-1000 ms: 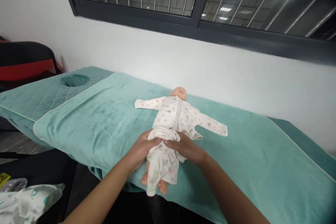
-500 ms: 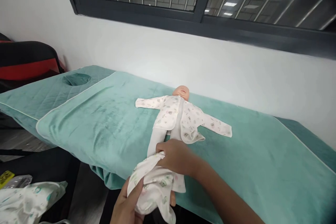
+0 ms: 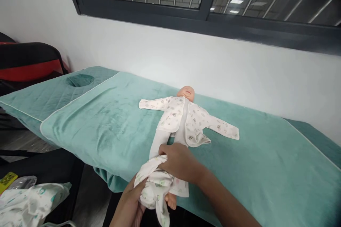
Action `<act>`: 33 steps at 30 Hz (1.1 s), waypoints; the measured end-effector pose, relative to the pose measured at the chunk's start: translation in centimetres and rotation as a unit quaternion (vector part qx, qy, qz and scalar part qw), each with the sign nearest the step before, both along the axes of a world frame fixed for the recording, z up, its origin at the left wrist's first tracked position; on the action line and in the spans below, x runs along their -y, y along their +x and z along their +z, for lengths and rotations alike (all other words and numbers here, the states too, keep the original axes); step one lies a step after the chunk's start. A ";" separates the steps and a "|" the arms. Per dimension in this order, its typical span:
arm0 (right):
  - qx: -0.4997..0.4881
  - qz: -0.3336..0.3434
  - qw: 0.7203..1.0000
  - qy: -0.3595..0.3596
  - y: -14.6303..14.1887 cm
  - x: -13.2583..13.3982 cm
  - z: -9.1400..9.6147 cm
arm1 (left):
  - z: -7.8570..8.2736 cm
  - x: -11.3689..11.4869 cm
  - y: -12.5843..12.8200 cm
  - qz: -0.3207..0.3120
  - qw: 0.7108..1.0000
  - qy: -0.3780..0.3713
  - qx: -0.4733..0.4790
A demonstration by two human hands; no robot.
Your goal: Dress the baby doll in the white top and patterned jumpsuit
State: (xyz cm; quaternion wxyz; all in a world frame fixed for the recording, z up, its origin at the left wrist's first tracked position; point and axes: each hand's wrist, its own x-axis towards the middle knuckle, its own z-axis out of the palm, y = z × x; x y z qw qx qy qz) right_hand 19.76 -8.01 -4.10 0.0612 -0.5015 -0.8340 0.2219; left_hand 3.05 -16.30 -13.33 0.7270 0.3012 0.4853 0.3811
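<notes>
A baby doll lies on its back at the bed's near edge, wearing an open printed jacket over white underclothes. Bunched at its lower legs are printed baby pants. One bare doll foot sticks out below a pants leg on the right. My right hand pinches the upper edge of the pants against the shin. Lower down, my left hand is closed around the gathered cloth, thumb on top; its other fingers are partly hidden. The doll's other foot is out of sight.
A green velvet cover drapes the bed, which has a face hole at the left end. Beside it, a dark seat holds a printed cloth. A red and black chair stands by the wall, under a window.
The gathered pants have shifted slightly and the doll's foot now shows more fully. Both hands keep their hold. The whole view has moved a little.
</notes>
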 end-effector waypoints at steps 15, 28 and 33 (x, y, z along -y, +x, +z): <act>-0.257 -0.061 0.940 -0.217 2.2 -0.2 1.7 | 4.4 -8.7 -1.9 0.003 0.952 0.247 -0.182; -0.241 -0.158 0.956 -0.057 1.5 -1.3 0.5 | 5.4 -12.4 -1.3 -0.033 0.939 0.293 -0.178; -0.055 -0.206 0.973 0.093 1.3 -2.0 0.6 | 5.6 -11.5 -3.3 -0.098 0.959 0.263 -0.043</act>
